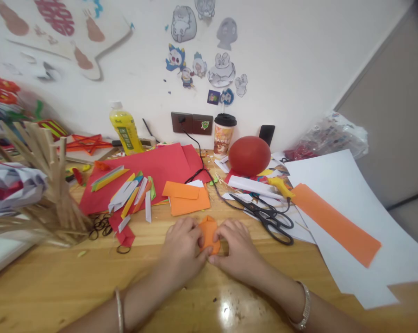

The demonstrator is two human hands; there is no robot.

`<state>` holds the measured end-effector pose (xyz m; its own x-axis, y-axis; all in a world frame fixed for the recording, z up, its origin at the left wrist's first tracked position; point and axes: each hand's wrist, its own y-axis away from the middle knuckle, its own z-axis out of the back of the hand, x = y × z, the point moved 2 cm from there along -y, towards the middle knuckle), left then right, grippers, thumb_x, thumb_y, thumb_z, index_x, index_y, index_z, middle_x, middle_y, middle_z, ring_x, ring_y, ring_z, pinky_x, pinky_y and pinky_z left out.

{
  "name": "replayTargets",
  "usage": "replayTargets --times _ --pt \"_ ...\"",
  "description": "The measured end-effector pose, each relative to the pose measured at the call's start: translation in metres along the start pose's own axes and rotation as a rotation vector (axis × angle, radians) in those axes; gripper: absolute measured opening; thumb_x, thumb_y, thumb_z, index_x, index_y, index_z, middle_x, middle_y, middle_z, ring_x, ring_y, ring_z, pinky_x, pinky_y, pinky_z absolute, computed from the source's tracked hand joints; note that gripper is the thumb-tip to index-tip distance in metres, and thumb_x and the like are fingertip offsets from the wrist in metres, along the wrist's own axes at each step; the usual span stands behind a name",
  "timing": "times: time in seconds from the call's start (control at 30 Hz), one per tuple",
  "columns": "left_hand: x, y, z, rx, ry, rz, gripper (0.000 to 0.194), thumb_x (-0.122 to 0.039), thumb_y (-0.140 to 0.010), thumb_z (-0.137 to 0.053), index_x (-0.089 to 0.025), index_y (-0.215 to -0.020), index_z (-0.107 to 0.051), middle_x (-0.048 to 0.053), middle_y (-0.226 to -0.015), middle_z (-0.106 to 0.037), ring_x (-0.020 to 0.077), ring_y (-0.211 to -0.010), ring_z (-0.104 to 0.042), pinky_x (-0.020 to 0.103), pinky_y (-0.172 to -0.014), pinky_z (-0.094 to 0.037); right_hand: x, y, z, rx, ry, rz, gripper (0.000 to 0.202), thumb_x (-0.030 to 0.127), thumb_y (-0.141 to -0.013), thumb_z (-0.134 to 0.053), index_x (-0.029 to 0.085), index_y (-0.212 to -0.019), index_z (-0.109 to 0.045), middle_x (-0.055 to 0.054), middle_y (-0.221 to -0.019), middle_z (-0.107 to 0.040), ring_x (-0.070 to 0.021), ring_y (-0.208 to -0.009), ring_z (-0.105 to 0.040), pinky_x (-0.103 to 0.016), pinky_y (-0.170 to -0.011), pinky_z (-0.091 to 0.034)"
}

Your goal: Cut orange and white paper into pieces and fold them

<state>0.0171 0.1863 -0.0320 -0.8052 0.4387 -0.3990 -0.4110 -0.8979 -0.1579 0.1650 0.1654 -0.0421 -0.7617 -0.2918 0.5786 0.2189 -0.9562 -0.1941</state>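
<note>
Between my two hands, close to the wooden tabletop, is a small folded piece of orange paper [209, 231]. My left hand [184, 245] grips its left side with curled fingers, the thumb at its lower edge. My right hand [237, 243] pinches the right side, its thumb and fingers pressed to the paper. Both thumbs nearly meet at the bottom of the piece. Just beyond lie flat orange paper sheets [190, 206], one strip on top of another. To the right of my right hand rest black-handled scissors [264, 217].
At left, folded paper strips [132, 192] lie on red paper [160, 162], near wooden sticks [56, 171]. Along the wall stand a yellow bottle [126, 129] and a lidded cup [224, 136], beside a red balloon [249, 155]. An orange strip [337, 224] crosses white paper [368, 231] at right.
</note>
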Motion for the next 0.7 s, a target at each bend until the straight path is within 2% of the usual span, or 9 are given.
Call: replayTargets --times 0.23,0.4,0.5,0.6,0.7 --pt "0.0000 0.0013 0.0008 0.013 0.024 0.015 0.013 -0.027 -0.069 -0.062 -0.019 -0.064 -0.053 0.004 -0.082 -0.054 0.0236 -0.082 -0.049 0.036 -0.072 -0.038 -0.0052 -0.0032 0.0024 0.031 -0.071 -0.027 0.017 0.015 -0.065 -0.067 0.021 -0.075 -0.055 0.002 -0.079 -0.054 -0.0177 -0.082 -0.047 -0.030 -0.074 -0.032" --pt "0.0005 0.0006 0.0003 0.011 0.023 0.018 0.013 -0.028 -0.069 -0.062 -0.020 -0.065 -0.053 0.004 -0.083 -0.054 0.0235 -0.082 -0.049 0.037 -0.072 -0.038 -0.0093 -0.0048 0.0033 0.013 -0.146 -0.006 0.022 0.000 -0.067 -0.053 0.021 -0.074 -0.054 0.001 -0.077 -0.055 -0.0168 -0.080 -0.049 -0.029 -0.073 -0.034" --pt "0.0009 0.0006 -0.0003 0.007 0.024 0.008 0.012 -0.028 -0.069 -0.062 -0.020 -0.065 -0.054 0.004 -0.083 -0.054 0.0238 -0.083 -0.050 0.036 -0.072 -0.038 -0.0072 -0.0034 0.0025 -0.035 -0.169 -0.032 0.016 0.009 -0.066 -0.060 0.020 -0.072 -0.052 0.002 -0.076 -0.055 -0.0172 -0.078 -0.049 -0.029 -0.072 -0.035" --pt "0.0026 0.0009 -0.0007 -0.006 0.035 0.005 0.013 -0.028 -0.068 -0.064 -0.020 -0.064 -0.055 0.004 -0.083 -0.055 0.0240 -0.083 -0.051 0.037 -0.071 -0.038 -0.0028 -0.0009 0.0007 -0.058 -0.101 -0.041 0.024 0.021 -0.059 -0.071 0.020 -0.072 -0.050 0.002 -0.077 -0.054 -0.0183 -0.079 -0.048 -0.030 -0.071 -0.034" --pt "0.0050 0.0004 0.0009 -0.024 0.060 -0.003 0.016 -0.030 -0.067 -0.067 -0.020 -0.062 -0.055 0.003 -0.083 -0.057 0.0231 -0.083 -0.052 0.036 -0.071 -0.038 -0.0002 0.0009 -0.0006 -0.052 -0.017 -0.024 0.027 0.023 -0.058 -0.072 0.021 -0.073 -0.050 0.002 -0.078 -0.052 -0.0185 -0.080 -0.046 -0.030 -0.071 -0.033"
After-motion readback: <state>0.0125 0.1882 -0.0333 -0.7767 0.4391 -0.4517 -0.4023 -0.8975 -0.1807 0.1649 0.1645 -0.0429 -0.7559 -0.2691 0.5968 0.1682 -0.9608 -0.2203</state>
